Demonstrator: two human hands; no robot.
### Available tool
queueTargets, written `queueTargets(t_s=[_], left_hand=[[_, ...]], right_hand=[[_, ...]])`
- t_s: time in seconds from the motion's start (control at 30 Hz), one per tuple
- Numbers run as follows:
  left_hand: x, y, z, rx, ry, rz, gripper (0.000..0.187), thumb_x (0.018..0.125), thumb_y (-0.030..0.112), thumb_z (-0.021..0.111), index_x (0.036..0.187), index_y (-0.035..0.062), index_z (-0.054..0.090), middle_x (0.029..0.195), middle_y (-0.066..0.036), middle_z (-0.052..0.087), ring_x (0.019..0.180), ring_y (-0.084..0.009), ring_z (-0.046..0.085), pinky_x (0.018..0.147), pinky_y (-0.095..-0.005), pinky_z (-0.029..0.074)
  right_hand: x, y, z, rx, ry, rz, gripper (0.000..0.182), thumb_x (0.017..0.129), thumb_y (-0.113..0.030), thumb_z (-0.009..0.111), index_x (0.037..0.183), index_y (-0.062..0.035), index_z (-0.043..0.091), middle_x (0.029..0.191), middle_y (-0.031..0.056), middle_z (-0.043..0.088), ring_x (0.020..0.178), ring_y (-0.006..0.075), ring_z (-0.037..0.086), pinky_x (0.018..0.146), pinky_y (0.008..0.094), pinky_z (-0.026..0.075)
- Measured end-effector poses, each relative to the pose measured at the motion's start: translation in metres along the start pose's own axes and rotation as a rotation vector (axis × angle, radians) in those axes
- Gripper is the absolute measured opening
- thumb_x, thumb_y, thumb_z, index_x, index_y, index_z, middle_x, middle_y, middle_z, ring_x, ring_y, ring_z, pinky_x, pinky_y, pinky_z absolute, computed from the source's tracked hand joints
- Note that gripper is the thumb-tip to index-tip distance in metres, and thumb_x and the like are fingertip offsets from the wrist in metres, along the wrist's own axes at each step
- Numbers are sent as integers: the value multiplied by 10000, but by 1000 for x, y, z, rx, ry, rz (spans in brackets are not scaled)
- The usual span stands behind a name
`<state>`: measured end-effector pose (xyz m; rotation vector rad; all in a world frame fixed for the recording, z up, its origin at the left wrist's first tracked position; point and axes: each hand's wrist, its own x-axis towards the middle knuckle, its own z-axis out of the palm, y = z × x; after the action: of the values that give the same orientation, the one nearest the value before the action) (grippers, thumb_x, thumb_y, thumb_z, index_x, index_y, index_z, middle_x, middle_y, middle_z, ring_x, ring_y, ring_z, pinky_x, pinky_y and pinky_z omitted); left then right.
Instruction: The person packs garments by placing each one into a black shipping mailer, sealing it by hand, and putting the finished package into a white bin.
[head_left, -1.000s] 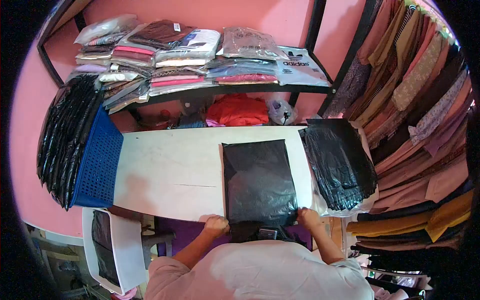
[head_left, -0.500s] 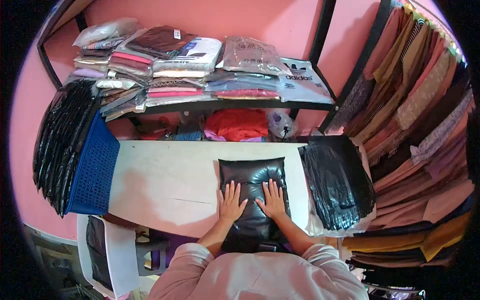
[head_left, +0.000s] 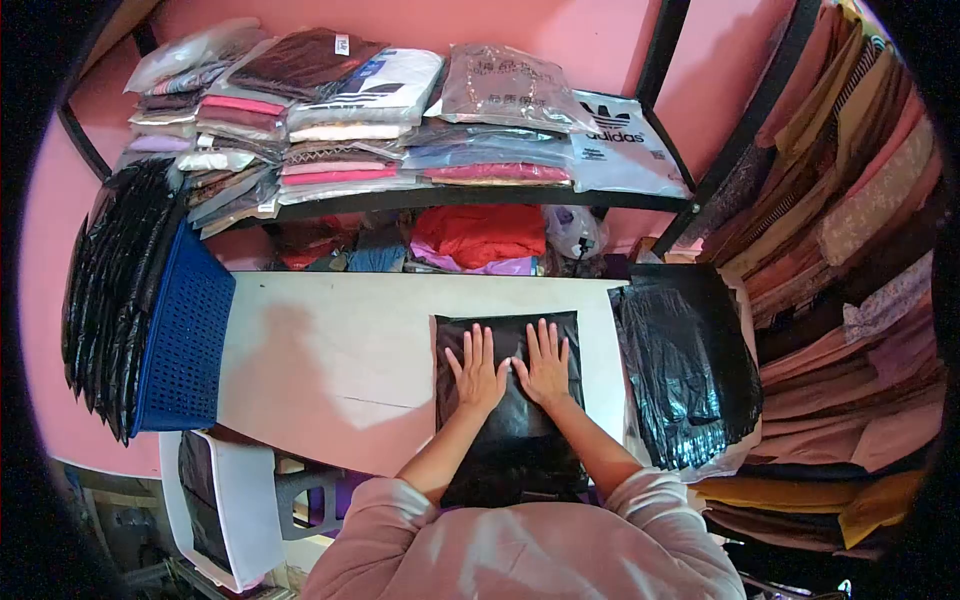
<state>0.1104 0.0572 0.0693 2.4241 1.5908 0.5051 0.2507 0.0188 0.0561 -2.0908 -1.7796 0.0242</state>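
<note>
A shiny black plastic mailing bag (head_left: 500, 425) lies on the white table (head_left: 290, 330), its lower end near my body. My left hand (head_left: 478, 370) rests flat on the upper left of the bag, fingers spread and pointing away from me. Beside it, my right hand (head_left: 543, 365) lies flat on the upper right, also with fingers spread. The two thumbs almost meet at the bag's middle. Nothing is held in either hand. What the bag contains is hidden.
On the left stands a blue basket (head_left: 185, 340) packed with black bags (head_left: 115, 290). To the right lies a stack of black plastic bags (head_left: 685, 370). Behind, a shelf (head_left: 450, 197) carries several wrapped garments (head_left: 365, 90). Clothes (head_left: 820, 230) hang at the far right.
Both hands have slid up the bag, away from me, and closer together. The bag looks flatter than before. My view has shifted slightly.
</note>
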Motion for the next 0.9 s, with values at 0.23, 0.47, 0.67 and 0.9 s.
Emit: queueTargets(t_s=[0.23,0.47,0.67,0.9], left_hand=[[7,-9,12,38,-108,-36,656,849,450,374,1359,77,198,1416,-133,172,1309,-297,146,1024,-545,33],[-11,-45,4,31,-162,-38,596,870,395,369,1360,96,208,1424,-117,160,1318,-265,132,1032,-534,36],[-101,-109,-56,284,-214,329,464,863,212,408,1317,154,330,1394,-78,260,1307,-248,187,1046,-518,59],[-148,-105,-74,262,-433,784,623,760,26,449,1323,244,296,1399,0,249,1275,-183,271,1054,-478,182]], right_hand=[[3,13,10,-80,-115,38,684,841,-518,361,1368,-116,194,1422,134,152,1315,278,138,1031,513,99],[-18,42,1,12,-109,-7,703,844,-441,423,1365,-52,154,1414,160,156,1309,299,148,1044,455,137],[-127,97,-64,244,-123,-123,573,763,-20,496,1301,-15,299,1333,252,271,1219,408,291,1012,419,263],[-184,84,-73,91,-213,-411,636,697,2,492,1299,-153,359,1373,156,271,1239,349,299,998,421,289]])
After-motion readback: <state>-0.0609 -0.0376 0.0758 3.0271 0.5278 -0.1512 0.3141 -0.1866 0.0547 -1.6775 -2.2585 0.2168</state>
